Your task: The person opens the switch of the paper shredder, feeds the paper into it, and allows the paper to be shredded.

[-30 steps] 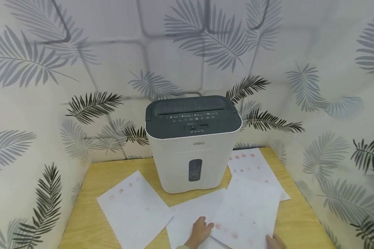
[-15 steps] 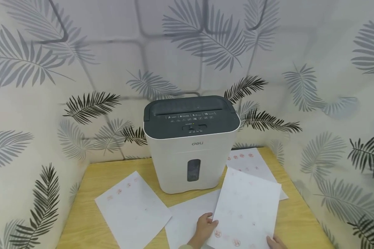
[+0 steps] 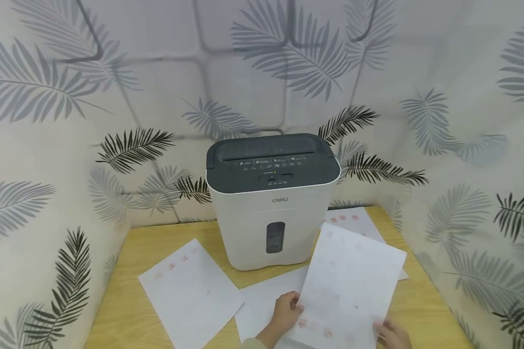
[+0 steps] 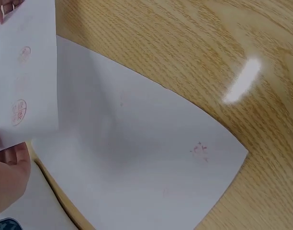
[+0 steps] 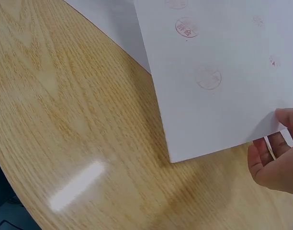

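Both hands on one white sheet point(image 3: 349, 286), right of centre on the near side of the desk point(image 3: 428, 310). Left hand point(image 3: 286, 312) grips its left edge, thumb on top, other fingers curled behind the edge. Right hand point(image 3: 394, 334) pinches the right edge, thumb on the upper face, fingers bent below; slightly blurred in the head view, clear in the right wrist view. Gap between thumb and fingers on each hand is about paper-thin.

Held sheet is tilted, raised off the desk at its corner in the right wrist view, with faint round red stamps, some near its near end. Its near end runs out of the head view.

Under its left side: middle sheet point(image 3: 262, 300), flat, partly covered, just near of the shredder. Left sheet point(image 3: 192, 295) lies angled on the left, red stamps at its far end, right corner meeting the middle sheet. Far-right sheet point(image 3: 358, 218) has red stamps too, partly hidden by the held one.

Paper shredder point(image 3: 244, 228) stands upright at the far middle, white body, dark grey top point(image 3: 231, 177), "deli" lettering, small dark window point(image 3: 275, 237) in front. Leaf-print backdrop point(image 3: 157, 97) behind.
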`<state>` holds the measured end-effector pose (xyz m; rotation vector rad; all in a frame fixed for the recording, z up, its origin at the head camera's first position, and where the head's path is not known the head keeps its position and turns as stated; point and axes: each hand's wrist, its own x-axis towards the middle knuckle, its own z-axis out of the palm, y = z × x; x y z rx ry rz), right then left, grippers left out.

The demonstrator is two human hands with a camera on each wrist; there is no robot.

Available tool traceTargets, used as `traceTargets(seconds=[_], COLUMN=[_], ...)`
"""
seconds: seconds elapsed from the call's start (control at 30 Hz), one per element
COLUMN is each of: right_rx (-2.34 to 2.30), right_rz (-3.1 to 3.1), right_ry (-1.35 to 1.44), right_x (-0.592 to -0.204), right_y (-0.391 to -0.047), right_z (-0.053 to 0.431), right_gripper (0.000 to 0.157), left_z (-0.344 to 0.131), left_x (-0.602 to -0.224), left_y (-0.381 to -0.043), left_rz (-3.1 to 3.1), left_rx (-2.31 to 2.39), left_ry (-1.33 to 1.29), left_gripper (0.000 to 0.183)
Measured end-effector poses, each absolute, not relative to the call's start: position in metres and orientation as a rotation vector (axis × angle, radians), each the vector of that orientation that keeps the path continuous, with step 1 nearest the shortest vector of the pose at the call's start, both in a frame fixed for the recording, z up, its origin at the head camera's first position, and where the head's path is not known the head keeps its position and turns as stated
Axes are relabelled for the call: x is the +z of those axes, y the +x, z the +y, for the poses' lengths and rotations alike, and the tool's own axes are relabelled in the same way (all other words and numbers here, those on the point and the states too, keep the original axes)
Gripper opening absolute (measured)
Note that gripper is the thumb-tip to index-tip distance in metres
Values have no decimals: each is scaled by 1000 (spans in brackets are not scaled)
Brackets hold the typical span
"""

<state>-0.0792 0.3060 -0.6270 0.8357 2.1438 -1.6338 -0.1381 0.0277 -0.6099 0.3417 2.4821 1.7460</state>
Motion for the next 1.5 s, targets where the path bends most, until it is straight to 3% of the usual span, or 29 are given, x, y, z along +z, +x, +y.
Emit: traceTargets(seconds=[0.17,0.37,0.57,0.97,1.17,1.5], right_rx=[-1632,-1692,-1593,-1550,-1531,-1565], right_rz=[2309,2386,2521,2616,2674,2717], right_ry=[740,695,582,438,431,389], right_x=[-610,-596,-580,-560,-530,-457], right_y=[-85,-87,-97,-122,-133,-141], right_z=[301,289,273,247,236,217], right_gripper=[73,50,39,23,22,31], left_z=[21,1,-22,-37,-45,-68], left_x=[-604,-601,-604,-576,-549,-472], left_y=[-138,-142,-144,-149,-158,-174], left_rz=[2480,2490,2521,2613,2652,2658], left_rx=[1780,1727,1700,1660,1693,1771], left_ry=[419,464,585,454,428,467], left_gripper=[9,7,5,17,17,12])
